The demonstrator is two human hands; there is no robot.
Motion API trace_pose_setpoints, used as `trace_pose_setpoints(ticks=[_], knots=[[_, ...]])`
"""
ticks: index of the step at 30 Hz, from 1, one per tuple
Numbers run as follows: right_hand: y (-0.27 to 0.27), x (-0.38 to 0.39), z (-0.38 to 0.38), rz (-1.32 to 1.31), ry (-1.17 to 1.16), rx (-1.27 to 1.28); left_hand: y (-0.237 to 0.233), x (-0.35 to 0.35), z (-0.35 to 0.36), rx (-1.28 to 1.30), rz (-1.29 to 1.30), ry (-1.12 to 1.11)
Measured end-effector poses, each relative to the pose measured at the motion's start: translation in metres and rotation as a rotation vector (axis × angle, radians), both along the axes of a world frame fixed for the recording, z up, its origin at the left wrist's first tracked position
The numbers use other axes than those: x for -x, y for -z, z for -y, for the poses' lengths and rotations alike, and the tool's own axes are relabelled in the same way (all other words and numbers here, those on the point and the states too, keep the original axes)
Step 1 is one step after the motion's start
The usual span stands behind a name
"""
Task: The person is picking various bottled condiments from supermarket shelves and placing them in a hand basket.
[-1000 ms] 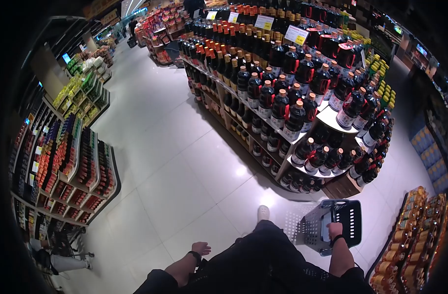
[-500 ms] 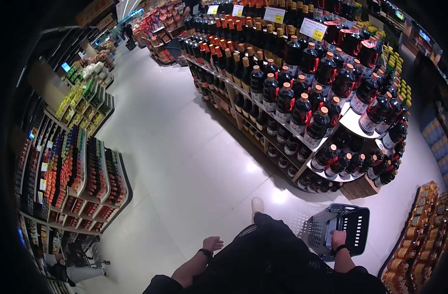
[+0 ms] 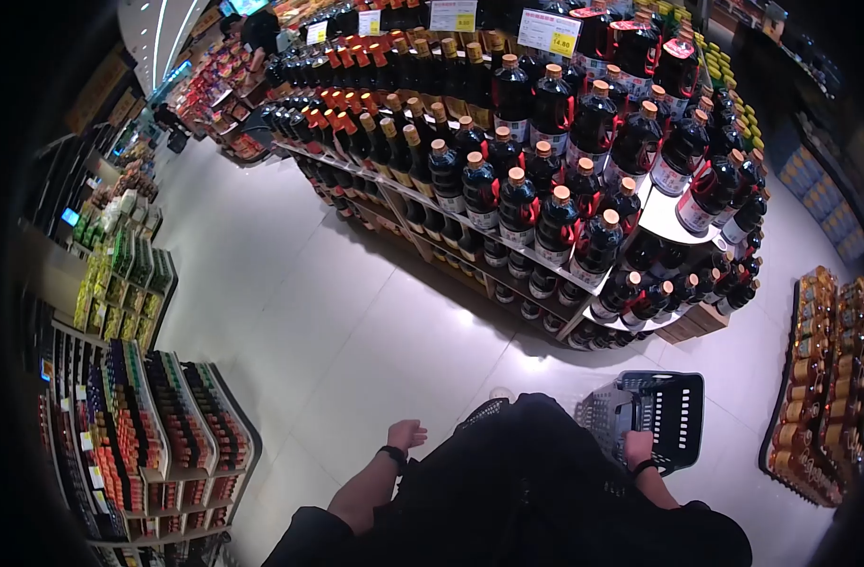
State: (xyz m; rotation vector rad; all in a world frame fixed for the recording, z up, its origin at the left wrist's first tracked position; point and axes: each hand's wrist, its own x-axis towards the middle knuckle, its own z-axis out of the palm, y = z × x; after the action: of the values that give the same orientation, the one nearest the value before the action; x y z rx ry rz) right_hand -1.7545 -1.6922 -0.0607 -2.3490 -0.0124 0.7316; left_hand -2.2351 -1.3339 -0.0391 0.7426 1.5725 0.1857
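My right hand is closed around the handle of a dark grey plastic shopping basket, which hangs at my right side. Slots and small holes pierce the basket's walls, and I cannot make out anything inside it. On the other side of my body, my left hand hangs in the air with loosely stretched fingers, holding nothing. A dark band circles each wrist. Ahead of both hands stands a tiered display shelf packed with dark sauce bottles, many with orange caps.
Price cards stand above the bottles. At the left are shelves of red-labelled bottles and green packages. Amber bottles fill a low stand at the right. A pale tiled aisle runs ahead, with people far off.
My view has moved forward and turned slightly right, so the bottle display has shifted left. The basket stays in my right hand. The person at the lower left is out of sight.
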Motion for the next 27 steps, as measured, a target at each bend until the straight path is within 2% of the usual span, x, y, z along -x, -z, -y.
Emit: trace_pose_setpoints(ticks=[1,3,8,11,12,14,16,21,24,25,27], knots=[[-0.028,0.013,-0.016,-0.03,0.009,-0.012,0.001,-0.003,-0.018,-0.023,0.019,0.013],[-0.005,0.029,-0.017,0.009,0.004,0.016,-0.001,-0.005,-0.041,-0.061,0.048,0.044],[-0.007,0.059,-0.048,-0.016,-0.009,0.069,-0.001,0.009,-0.085,-0.099,0.105,0.093],[-0.012,0.077,-0.071,-0.041,0.056,0.092,0.007,0.034,-0.096,-0.013,0.072,0.09],[0.016,0.08,-0.066,-0.021,0.09,-0.016,0.012,0.049,-0.096,0.038,0.031,0.091],[0.009,0.093,-0.079,-0.005,0.043,-0.004,0.024,0.075,-0.105,0.116,-0.041,0.108],[-0.001,0.109,-0.097,-0.018,0.09,0.031,0.018,0.095,-0.115,0.176,-0.064,0.074],[-0.011,0.151,-0.143,0.042,0.113,0.034,0.005,0.129,-0.148,0.09,-0.102,0.261],[-0.031,0.166,-0.167,0.023,0.143,-0.077,0.015,0.14,-0.172,0.076,-0.043,0.287],[-0.034,0.168,-0.174,-0.062,0.201,-0.058,0.012,0.139,-0.18,0.077,-0.038,0.279],[-0.045,0.177,-0.188,-0.045,0.198,-0.055,0.009,0.134,-0.191,0.084,-0.018,0.249]])
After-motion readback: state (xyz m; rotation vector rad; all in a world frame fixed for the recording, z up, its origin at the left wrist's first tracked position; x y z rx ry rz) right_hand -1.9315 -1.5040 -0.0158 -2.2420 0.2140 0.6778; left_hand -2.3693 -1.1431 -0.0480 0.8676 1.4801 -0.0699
